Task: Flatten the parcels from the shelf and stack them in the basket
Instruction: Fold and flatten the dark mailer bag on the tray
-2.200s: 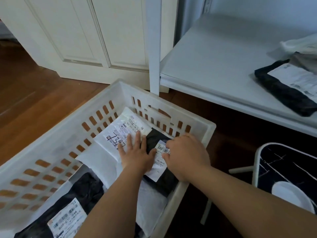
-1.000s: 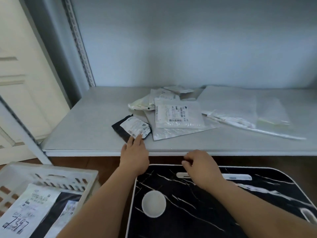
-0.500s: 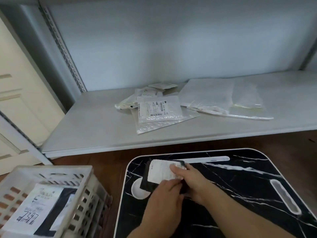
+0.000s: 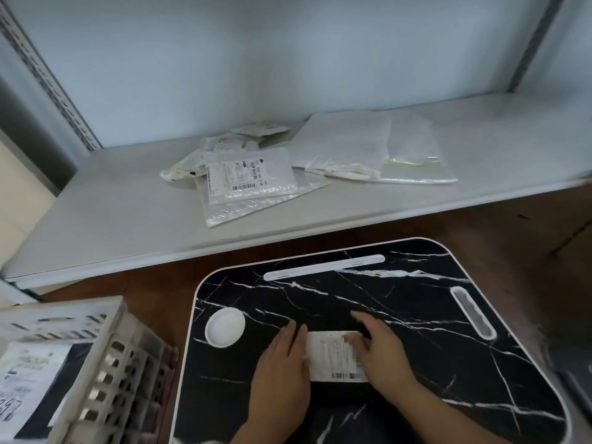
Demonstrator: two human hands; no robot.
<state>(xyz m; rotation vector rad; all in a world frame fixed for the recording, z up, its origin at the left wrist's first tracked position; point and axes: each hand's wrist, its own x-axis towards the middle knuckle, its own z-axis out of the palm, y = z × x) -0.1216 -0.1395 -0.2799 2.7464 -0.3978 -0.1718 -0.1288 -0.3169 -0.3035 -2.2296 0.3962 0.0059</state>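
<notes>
Glossy black marble-look tray [image 4: 416,315]; matt white slotted plastic basket [image 4: 105,363]; shiny plastic mailers [image 4: 253,184]

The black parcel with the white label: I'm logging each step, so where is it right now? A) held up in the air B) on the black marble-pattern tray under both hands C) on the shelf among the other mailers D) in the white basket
B: the black parcel lies on the black marble-pattern tray, with the left hand and right hand pressing flat on it.
</notes>
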